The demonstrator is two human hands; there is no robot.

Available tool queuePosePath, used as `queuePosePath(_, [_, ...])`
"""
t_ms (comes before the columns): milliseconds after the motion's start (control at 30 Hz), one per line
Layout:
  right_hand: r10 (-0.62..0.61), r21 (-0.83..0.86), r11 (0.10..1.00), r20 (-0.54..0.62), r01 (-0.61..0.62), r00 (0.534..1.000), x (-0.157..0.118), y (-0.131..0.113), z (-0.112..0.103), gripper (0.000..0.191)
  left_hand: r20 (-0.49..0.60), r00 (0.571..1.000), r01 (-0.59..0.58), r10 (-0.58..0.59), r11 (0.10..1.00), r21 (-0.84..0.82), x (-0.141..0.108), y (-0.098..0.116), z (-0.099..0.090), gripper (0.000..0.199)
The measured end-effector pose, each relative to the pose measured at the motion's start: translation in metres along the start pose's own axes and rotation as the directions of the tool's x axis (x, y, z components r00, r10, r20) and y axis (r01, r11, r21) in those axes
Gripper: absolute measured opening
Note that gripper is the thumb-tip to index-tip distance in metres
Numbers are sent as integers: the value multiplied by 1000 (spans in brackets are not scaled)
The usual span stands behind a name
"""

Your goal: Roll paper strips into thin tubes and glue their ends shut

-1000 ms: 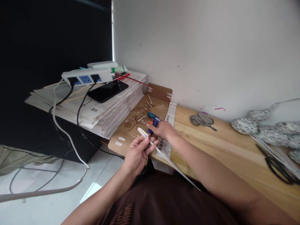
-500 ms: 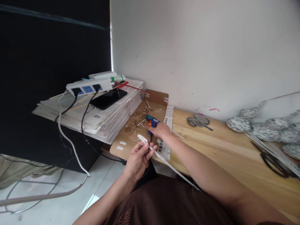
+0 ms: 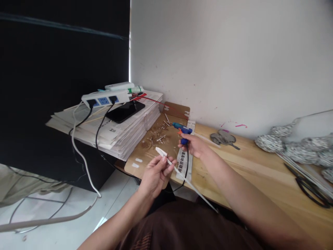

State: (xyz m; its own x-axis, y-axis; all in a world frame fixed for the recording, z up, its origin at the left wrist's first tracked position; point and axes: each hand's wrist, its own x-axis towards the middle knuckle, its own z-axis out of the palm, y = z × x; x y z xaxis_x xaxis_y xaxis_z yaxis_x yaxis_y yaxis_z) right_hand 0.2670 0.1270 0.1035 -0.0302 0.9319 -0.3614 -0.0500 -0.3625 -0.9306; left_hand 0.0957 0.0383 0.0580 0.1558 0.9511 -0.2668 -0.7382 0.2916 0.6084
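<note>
The wooden table (image 3: 234, 170) is running along a pale wall (image 3: 221, 62). Remotely, I am pinching a white strip (image 3: 193, 188) in the left hand (image 3: 153, 175), its broad end pointing toward the cardboard (image 3: 170, 146). In the right hand (image 3: 196, 146), I am gripping a blue glue gun (image 3: 185, 130), nozzle apart from the strip. Scraps (image 3: 161, 138) are lying beyond. The broad end is looking already shaped; I cannot tell whether it is carrying glue or what is remaining.
</note>
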Motion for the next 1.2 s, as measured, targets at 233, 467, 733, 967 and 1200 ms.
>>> queuePosePath(233, [-305,166,940,26,297,952,-47,-6,-7,32,31,999,-35,34,999,7,2,7,9,15])
queuePosePath(467, [-358,87,932,73,351,931,-90,-1,-16,31,50,997,-58,55,997,56,0,13,20,18])
queuePosePath(733, [-218,-9,974,247,227,944,-121,11,-30,36,52,996,-77,74,995,64,6,14,31,19])
queuePosePath(967, [-274,-287,912,108,293,956,-124,14,-26,27,63,995,-84,79,994,72,6,13,38,17])
queuePosePath(1200, [-310,-374,871,84,318,947,-123,11,-23,30,58,996,-76,72,995,69,5,14,39,18])
